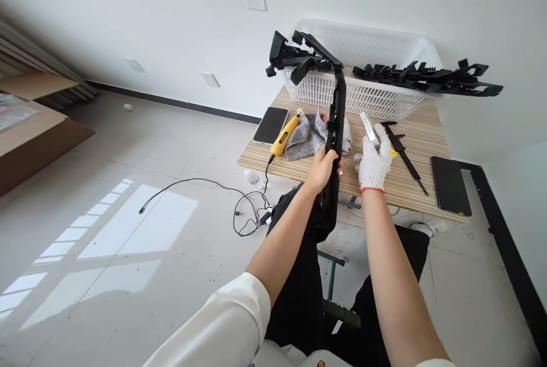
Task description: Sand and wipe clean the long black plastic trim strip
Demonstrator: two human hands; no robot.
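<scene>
My bare left hand [325, 164] is wrapped round a long black plastic part [337, 122] that stands nearly upright, its lower end down by my lap and its top over the basket. My right hand [375, 159], in a white knit glove, is closed on a small white and silver tool [368, 127] with a yellow tip, held just right of the part. Both hands hover above the front of a small striped wooden table [421, 139].
A white plastic basket [367, 93] at the table's back holds more black parts [427, 77]. On the table lie a yellow corded tool [285, 134], a grey cloth [305, 136], a phone [270, 125], a black caliper-like tool [401, 153] and a dark phone [450, 184]. A cable [205, 187] trails over the floor.
</scene>
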